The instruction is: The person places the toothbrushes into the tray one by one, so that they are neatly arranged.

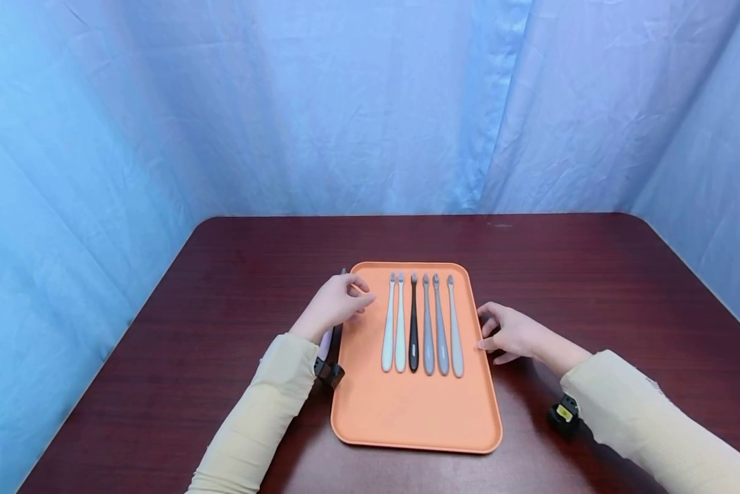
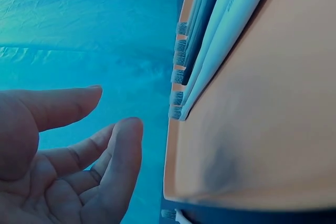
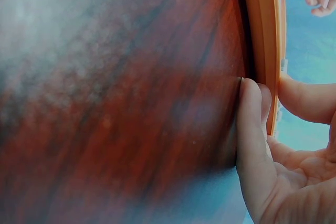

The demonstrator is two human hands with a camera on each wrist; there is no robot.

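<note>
The head camera looks forward and down from above the near edge of the dark wooden table (image 1: 592, 274), taking in the whole orange tray (image 1: 407, 412), both forearms and the blue curtain (image 1: 221, 103) behind. The left wrist camera sits low and very close, facing across the tray's (image 2: 252, 145) left part toward the curtain. The right wrist camera is equally close, grazing the tabletop (image 3: 115, 103) toward the tray's right rim (image 3: 262, 35). All 3 views share the tray.
</note>
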